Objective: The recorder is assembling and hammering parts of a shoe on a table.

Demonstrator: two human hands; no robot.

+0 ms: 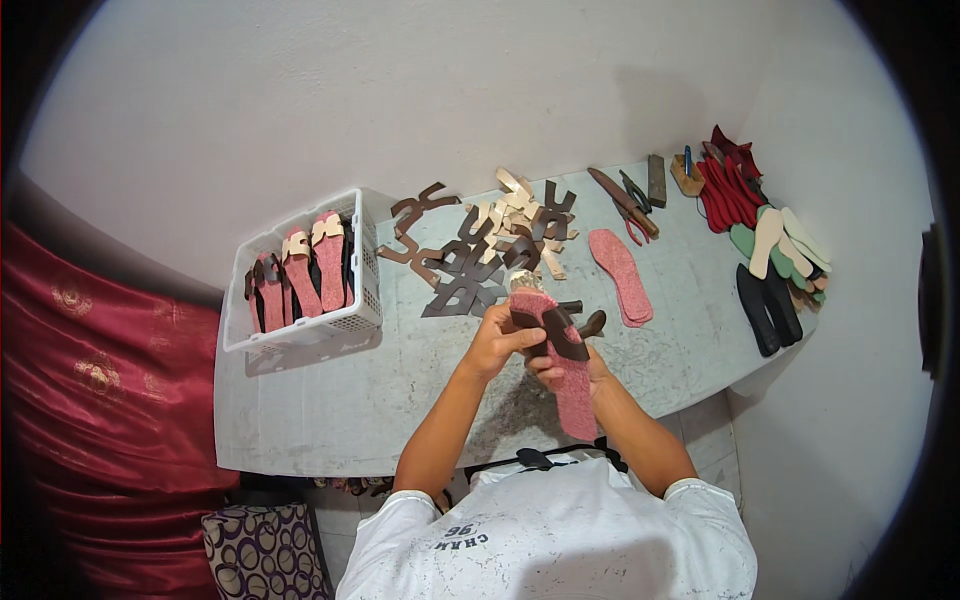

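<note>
Pink sole (575,408) is up in both hands above the near side of the table (300,425), narrow end toward the white shirt (530,535), dark brown strap (566,335) across its wider far part. Looks light, bendy but firm enough to hold its shape; felt-like face probably gives good grip, strap likely smoother and floppier. Best hold: side edges beside the strap, thumb pinning it. Right hand (600,368) sits behind the sole, mostly hidden, fingertips curling round its left edge; forearm angles in from lower right. Left hand (492,342) grips the far left edge, thumb pressed on strap, remaining fingers partly hidden; elbow bent, forearm slanting up and inward. Both sets of fingers closed on the piece. Farther: loose pink soles (620,275) stacked to the right, dark strap pieces (465,265) piled beyond.
</note>
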